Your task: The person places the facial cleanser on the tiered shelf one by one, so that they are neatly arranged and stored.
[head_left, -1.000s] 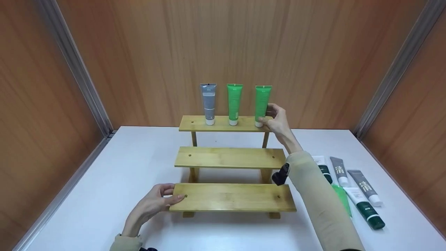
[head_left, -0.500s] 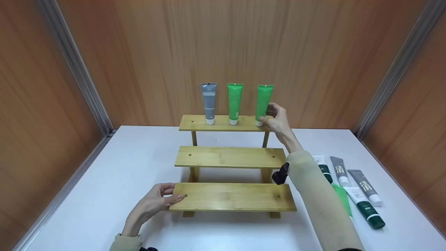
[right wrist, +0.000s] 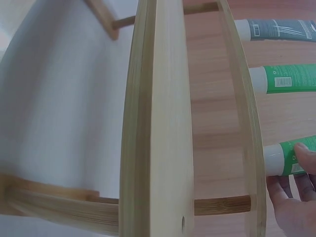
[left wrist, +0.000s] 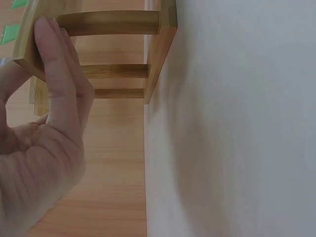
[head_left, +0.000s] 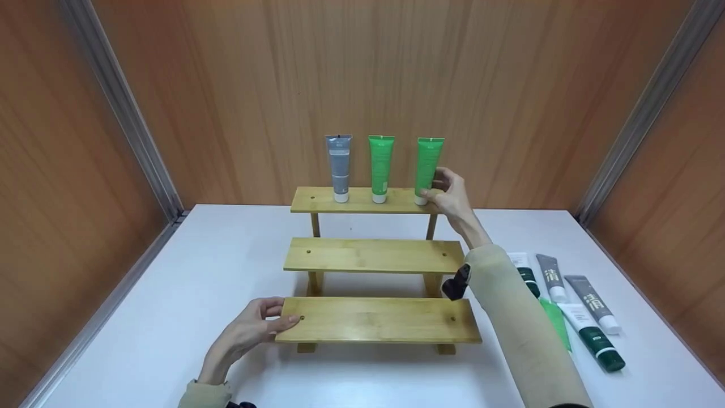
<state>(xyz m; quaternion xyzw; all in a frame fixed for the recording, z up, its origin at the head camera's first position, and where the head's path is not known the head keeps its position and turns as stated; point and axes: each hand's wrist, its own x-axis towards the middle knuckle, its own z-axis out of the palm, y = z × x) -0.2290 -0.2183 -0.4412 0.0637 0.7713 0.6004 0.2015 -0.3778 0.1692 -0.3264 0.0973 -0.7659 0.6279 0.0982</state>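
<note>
A three-tier wooden stand [head_left: 374, 255] occupies the middle of the table. On its top tier a grey-blue tube [head_left: 340, 164] and a green tube [head_left: 381, 164] stand upright on their white caps. At that tier's right end, my right hand [head_left: 452, 198] pinches a second green tube [head_left: 429, 167] low down, its cap at the board. The right wrist view shows the thumb on this green tube [right wrist: 291, 157] just above its cap. My left hand [head_left: 249, 331] grips the left end of the lowest tier, thumb on top; fingers [left wrist: 57, 79] lie beneath the board in the left wrist view.
On the table's right lie grey tubes [head_left: 593, 303], white and dark green tubes [head_left: 595, 338], and a green tube [head_left: 556, 323] partly behind the right sleeve. Wooden panels [head_left: 362, 96] enclose the white table [head_left: 141, 340] at back and sides.
The green tube in my right hand has shifted very slightly to the right at its upper end. My left hand keeps its place on the lowest tier.
</note>
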